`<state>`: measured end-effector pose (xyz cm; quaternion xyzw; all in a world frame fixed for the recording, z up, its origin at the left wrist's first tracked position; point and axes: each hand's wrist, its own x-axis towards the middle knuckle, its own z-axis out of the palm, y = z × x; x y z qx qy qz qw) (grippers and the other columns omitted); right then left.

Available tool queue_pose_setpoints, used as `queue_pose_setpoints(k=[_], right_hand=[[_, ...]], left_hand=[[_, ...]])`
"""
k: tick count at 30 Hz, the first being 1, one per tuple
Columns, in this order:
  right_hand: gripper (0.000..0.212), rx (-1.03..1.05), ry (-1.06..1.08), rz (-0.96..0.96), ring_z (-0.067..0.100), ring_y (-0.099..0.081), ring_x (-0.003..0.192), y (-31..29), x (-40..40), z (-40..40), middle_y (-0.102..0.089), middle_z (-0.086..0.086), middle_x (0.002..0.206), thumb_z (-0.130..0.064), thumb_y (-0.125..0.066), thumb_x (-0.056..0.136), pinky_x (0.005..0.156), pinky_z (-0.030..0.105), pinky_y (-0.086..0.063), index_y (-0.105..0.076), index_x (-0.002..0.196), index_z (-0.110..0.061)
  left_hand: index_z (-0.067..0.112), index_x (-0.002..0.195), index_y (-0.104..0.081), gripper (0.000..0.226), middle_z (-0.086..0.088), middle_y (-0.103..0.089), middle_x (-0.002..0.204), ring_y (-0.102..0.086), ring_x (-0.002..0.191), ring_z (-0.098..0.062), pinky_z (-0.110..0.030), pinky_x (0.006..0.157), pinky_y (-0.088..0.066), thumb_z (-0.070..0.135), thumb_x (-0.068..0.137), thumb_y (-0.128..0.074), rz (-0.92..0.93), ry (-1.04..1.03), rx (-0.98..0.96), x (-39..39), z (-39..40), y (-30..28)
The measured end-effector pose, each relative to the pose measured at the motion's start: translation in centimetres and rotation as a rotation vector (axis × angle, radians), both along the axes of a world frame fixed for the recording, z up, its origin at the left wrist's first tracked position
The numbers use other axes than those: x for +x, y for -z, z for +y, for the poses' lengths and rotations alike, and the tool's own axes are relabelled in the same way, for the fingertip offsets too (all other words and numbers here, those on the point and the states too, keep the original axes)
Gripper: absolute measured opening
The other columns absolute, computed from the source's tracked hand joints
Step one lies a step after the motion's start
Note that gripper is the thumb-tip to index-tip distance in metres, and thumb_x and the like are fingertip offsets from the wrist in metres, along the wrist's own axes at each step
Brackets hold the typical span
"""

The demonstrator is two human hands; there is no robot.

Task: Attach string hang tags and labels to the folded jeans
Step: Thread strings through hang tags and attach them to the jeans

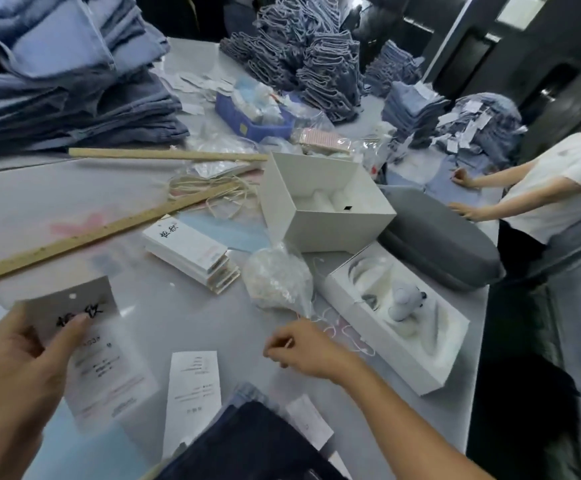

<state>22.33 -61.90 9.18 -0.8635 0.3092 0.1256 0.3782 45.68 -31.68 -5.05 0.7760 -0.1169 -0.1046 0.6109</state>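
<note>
My left hand point(18, 368) grips a white hang tag point(91, 344) with black characters and a punched hole at its top, thumb across its face. My right hand point(302, 348) hovers over the table with fingers curled, pinching a thin pale string point(287, 342) near a clear bag of strings point(278, 278). Dark folded jeans point(247, 445) lie at the near edge below both hands. A white paper label point(193, 393) rests on the table between my hands. A stack of hang tags point(192, 252) sits further back.
Wooden rulers point(84, 237) cross the table. An open white box point(323, 202) and its tray with a small device point(396, 317) stand right. A blue bin point(251, 116) and jeans piles point(64, 71) fill the back. Another person point(559, 188) works at the right.
</note>
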Motion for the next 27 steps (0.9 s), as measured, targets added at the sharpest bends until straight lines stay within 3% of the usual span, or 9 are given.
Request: queue_pose_setpoints(k=[2,6,8,11,13,16,21,24,27], right_hand=[[0.011,-0.096,0.116,0.013,0.005,-0.061,0.07,2.3,-3.2,-1.9,-0.069,-0.005,0.085,-0.012,-0.066,0.094,0.08,0.035,-0.056,-0.075,0.098,-0.015],[0.014,-0.355,0.195,-0.062,0.002,-0.061,0.077,4.0,-4.8,-4.5,-0.073,-0.009,0.094,-0.013,-0.068,0.092,0.087,0.031,-0.053,-0.078,0.1,-0.021],[0.017,-0.413,0.163,-0.093,0.007,-0.062,0.083,4.2,-4.0,-5.0,-0.071,-0.007,0.099,-0.019,-0.07,0.093,0.084,0.024,-0.051,-0.077,0.108,-0.021],[0.022,-0.464,0.083,-0.152,0.006,-0.057,0.078,4.4,-2.2,-5.1,-0.063,-0.008,0.087,-0.026,-0.072,0.093,0.071,0.014,-0.04,-0.077,0.113,-0.021],[0.021,-0.462,0.036,-0.153,0.007,-0.058,0.077,4.7,-1.3,-4.9,-0.068,-0.003,0.087,-0.026,-0.073,0.093,0.072,0.016,-0.041,-0.078,0.112,-0.02],[0.015,-0.463,0.001,-0.177,0.018,-0.067,0.085,5.5,-0.9,-4.1,-0.074,0.003,0.098,-0.021,-0.072,0.093,0.083,0.03,-0.052,-0.079,0.105,-0.016],[0.016,-0.634,-0.139,-0.097,0.029,-0.061,0.093,5.2,-0.7,-2.8,-0.068,0.006,0.101,-0.021,-0.057,0.1,0.084,0.043,-0.048,-0.069,0.102,-0.01],[0.008,-0.509,-0.137,-0.208,0.019,-0.059,0.089,3.6,0.2,-0.7,-0.064,-0.001,0.096,-0.016,-0.058,0.1,0.083,0.035,-0.048,-0.065,0.097,-0.013],[0.01,-0.315,-0.246,-0.263,0.006,-0.06,0.084,0.0,2.5,3.4,-0.064,-0.013,0.088,-0.02,-0.062,0.098,0.079,0.023,-0.049,-0.062,0.092,-0.028]], left_hand=[[0.03,0.126,-0.058,0.057,0.004,-0.075,0.103,-0.076,0.086,-0.024,-0.054,0.063,-0.062,0.064,0.083,-0.072,-0.039,0.011,-0.057,-1.9,-0.2,-4.1],[0.037,0.112,-0.062,0.032,0.013,-0.075,0.088,-0.073,0.069,-0.012,-0.045,0.063,-0.06,0.053,0.085,-0.067,-0.07,0.019,-0.017,-5.7,-2.2,-10.6],[0.034,0.102,-0.063,0.012,0.011,-0.073,0.081,-0.069,0.066,-0.013,-0.041,0.064,-0.056,0.043,0.095,-0.065,-0.091,0.047,-0.027,-6.3,-2.8,-11.4],[0.028,0.091,-0.061,0.016,0.003,-0.07,0.076,-0.065,0.071,-0.019,-0.042,0.065,-0.049,0.037,0.103,-0.056,-0.074,0.076,-0.043,-6.6,-3.3,-11.6],[0.031,0.087,-0.06,0.019,0.01,-0.067,0.075,-0.059,0.066,-0.008,-0.038,0.062,-0.043,0.03,0.104,-0.053,-0.085,0.076,-0.029,-6.8,-3.5,-11.9],[0.034,0.079,-0.058,0.026,0.015,-0.065,0.07,-0.055,0.064,-0.015,-0.036,0.06,-0.04,0.029,0.104,-0.052,-0.067,0.087,0.001,-7.0,-3.7,-12.1],[0.034,0.08,-0.056,0.024,0.016,-0.066,0.076,-0.057,0.066,-0.016,-0.035,0.059,-0.042,0.034,0.104,-0.05,-0.087,0.101,0.042,-7.2,-3.7,-12.1],[0.041,0.081,-0.06,0.025,0.022,-0.069,0.08,-0.061,0.069,-0.006,-0.035,0.059,-0.044,0.032,0.103,-0.053,-0.083,0.111,0.018,-7.3,-3.7,-12.2],[0.042,0.087,-0.066,0.021,0.022,-0.073,0.085,-0.067,0.078,0.0,-0.032,0.064,-0.05,0.03,0.102,-0.057,-0.038,0.115,-0.012,-7.3,-3.8,-12.1]])
